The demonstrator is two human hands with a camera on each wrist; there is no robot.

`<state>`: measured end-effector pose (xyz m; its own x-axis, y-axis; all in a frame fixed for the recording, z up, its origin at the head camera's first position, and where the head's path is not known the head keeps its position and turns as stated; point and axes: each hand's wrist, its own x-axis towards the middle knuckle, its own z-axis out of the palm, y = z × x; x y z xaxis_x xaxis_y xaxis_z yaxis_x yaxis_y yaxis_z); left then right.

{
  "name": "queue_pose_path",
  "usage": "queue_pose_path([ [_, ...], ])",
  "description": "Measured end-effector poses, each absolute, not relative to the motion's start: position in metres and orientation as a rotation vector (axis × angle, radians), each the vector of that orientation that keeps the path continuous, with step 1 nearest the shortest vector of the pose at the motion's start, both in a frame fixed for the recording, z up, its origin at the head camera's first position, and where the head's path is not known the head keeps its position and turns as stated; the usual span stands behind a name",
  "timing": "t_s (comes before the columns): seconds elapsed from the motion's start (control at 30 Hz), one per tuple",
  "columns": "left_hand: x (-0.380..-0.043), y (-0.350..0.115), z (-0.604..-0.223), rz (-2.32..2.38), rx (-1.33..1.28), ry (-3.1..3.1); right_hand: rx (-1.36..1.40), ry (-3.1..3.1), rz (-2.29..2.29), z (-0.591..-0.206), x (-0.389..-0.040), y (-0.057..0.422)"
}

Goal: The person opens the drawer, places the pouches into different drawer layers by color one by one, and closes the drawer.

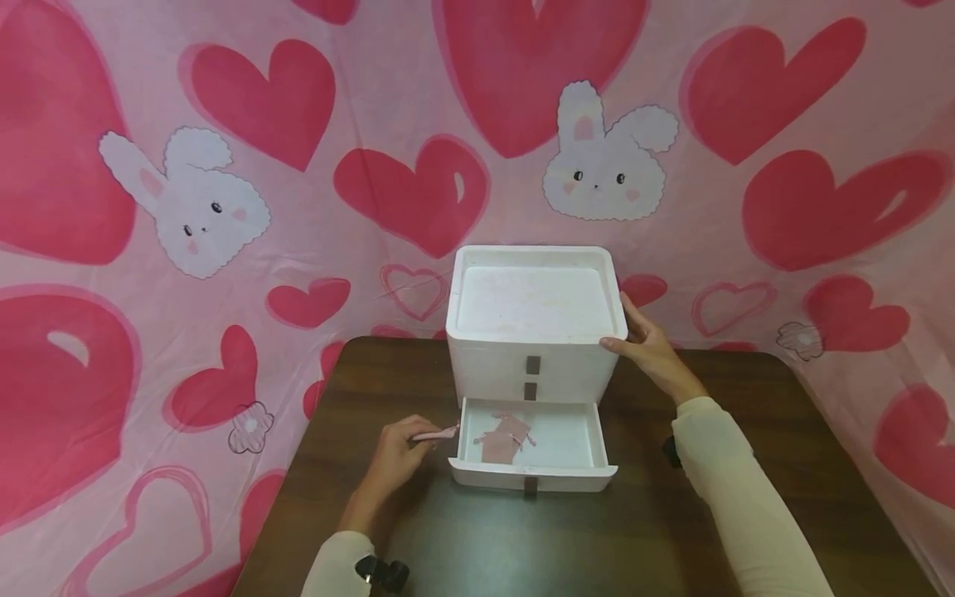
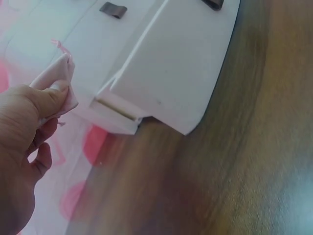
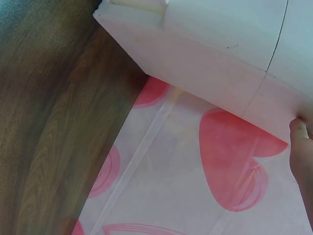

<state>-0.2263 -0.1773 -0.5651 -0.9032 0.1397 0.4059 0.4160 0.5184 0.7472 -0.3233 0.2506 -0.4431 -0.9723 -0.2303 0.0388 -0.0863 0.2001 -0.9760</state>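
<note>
A white drawer unit [image 1: 533, 303] stands on the table, its bottom drawer [image 1: 570, 435] pulled out towards me. Inside that drawer lie pink drawstring pouches [image 1: 503, 439], overlapping so that I cannot tell how many. My left hand [image 1: 399, 452], left of the drawer, pinches a small pink drawstring pouch [image 2: 68, 95] between thumb and fingers; its cord shows at the top in the left wrist view. The right hand [image 1: 649, 344] rests against the unit's upper right side, thumb on the top front corner. Only part of this hand [image 3: 303, 147] shows in the right wrist view.
Dark brown strap pulls [image 1: 533, 365] mark the closed upper drawers. The unit's top is a shallow recessed tray [image 1: 612, 319]. Under it is a dark wooden table [image 1: 477, 539], with a pink cloth [image 1: 403, 99] of hearts and rabbits hanging behind.
</note>
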Motion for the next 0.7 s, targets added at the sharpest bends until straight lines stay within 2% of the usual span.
queue_pose_path([
  [0.7,-0.241,-0.127,-0.542,-1.484,-0.601,-2.459,-0.338,2.349,-1.896,-0.445,-0.324,0.251],
])
